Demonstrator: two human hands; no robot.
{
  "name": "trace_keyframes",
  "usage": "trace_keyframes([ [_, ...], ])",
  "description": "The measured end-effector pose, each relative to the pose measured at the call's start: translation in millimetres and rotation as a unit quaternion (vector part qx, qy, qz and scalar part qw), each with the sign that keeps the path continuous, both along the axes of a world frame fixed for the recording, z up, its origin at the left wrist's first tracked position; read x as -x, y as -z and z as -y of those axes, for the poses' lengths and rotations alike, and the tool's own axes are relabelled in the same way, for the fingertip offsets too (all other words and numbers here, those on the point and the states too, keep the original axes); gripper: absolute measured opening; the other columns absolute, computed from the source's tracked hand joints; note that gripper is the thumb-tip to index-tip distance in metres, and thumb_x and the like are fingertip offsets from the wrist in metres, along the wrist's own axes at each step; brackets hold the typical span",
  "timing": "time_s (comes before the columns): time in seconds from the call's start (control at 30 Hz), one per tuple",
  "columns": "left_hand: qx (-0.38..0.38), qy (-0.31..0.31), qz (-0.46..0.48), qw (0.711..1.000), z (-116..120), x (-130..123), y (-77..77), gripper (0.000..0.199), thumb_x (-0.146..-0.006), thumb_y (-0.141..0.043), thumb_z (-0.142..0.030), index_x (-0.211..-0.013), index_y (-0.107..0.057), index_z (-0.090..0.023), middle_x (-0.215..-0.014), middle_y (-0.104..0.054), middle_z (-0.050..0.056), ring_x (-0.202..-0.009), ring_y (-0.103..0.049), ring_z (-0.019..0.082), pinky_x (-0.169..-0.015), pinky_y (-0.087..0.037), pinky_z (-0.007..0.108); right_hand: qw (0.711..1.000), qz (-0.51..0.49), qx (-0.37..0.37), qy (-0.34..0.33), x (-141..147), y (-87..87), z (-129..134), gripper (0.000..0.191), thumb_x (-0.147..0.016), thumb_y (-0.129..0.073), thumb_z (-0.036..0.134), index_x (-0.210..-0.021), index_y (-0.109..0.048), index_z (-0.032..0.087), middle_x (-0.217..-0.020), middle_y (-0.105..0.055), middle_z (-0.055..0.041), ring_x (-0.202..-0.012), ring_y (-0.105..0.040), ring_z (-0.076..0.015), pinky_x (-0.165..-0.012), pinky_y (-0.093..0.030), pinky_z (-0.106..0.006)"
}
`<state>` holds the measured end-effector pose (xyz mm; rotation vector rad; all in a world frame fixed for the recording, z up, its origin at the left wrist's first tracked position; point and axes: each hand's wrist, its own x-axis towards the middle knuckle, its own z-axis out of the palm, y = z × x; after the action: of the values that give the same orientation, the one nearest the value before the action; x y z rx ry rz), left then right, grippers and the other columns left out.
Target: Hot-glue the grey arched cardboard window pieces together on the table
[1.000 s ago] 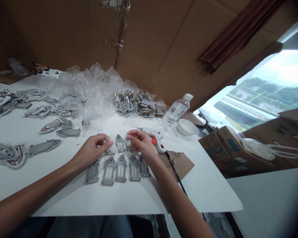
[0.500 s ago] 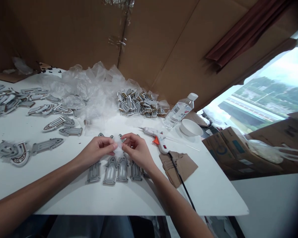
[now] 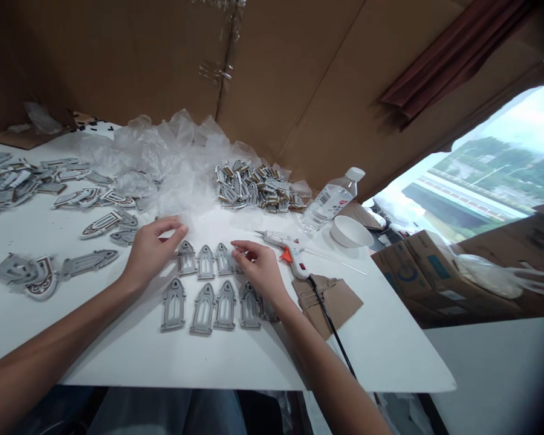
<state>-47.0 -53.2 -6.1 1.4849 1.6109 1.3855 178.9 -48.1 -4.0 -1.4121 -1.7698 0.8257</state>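
Observation:
My left hand (image 3: 156, 248) is left of the back row of grey arched window-shaped pieces (image 3: 205, 262), thumb and fingers drawn together. Clear film lies close by its fingertips; I cannot make out what the pinch holds. At the right end of that row is my right hand (image 3: 259, 266), its thumb and forefinger apart beside a grey arched piece (image 3: 223, 260). Whether they touch it is unclear. Nearer me lies a front row of similar pieces (image 3: 202, 309), several side by side; my right wrist partly covers its right end.
Crumpled clear bags (image 3: 163, 157) lie behind my hands, beside a heap of small pieces (image 3: 254, 187). More grey pieces (image 3: 18, 187) are at left. A glue gun (image 3: 292, 254), cardboard scrap (image 3: 335, 305), water bottle (image 3: 329, 202) and white bowl (image 3: 351, 232) stand or lie at right.
My hands have separated, the left moving farther left and the right slightly right. The whitish film between them is gone from there. More of both rows of arched pieces is uncovered.

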Motion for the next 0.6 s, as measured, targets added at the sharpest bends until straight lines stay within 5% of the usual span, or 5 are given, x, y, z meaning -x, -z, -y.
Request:
trace_keyframes([
  [0.13, -0.025, -0.017, -0.060, 0.998, -5, 9, 0.5, 0.024, -0.082, -0.059, -0.038, -0.075, -0.069, -0.018, -0.082, -0.070, 0.003, -0.079, -0.065, 0.020, -0.069, -0.051, 0.027, 1.000, 0.002, 0.009, -0.021, 3, 2.5, -1, 0.023, -0.078, -0.056, 0.024, -0.095, -0.071, 0.017, -0.078, -0.068, -0.0019, -0.065, -0.053, -0.0123, -0.065, -0.042, -0.026],
  [0.3, -0.094, -0.038, -0.111, 0.989, -9, 13, 2.7, 0.020, -0.081, -0.060, -0.035, -0.074, -0.069, -0.018, -0.110, -0.066, 0.006, -0.101, -0.062, 0.022, -0.062, -0.049, 0.024, 0.999, 0.000, 0.017, -0.036, 6, 5.1, -2, 0.021, -0.078, -0.056, 0.024, -0.093, -0.068, 0.017, -0.075, -0.066, -0.0009, -0.066, -0.055, -0.0125, -0.064, -0.042, -0.025],
  [0.6, -0.079, -0.005, -0.100, 0.992, -3, 8, -3.4, 0.020, -0.084, -0.059, -0.034, -0.073, -0.065, -0.019, -0.095, -0.064, 0.004, -0.093, -0.061, 0.019, -0.069, -0.045, 0.025, 0.998, 0.025, 0.023, -0.044, 7, 9.2, -4, 0.020, -0.079, -0.056, 0.023, -0.094, -0.067, 0.017, -0.076, -0.066, -0.0012, -0.067, -0.056, -0.0130, -0.066, -0.042, -0.026],
])
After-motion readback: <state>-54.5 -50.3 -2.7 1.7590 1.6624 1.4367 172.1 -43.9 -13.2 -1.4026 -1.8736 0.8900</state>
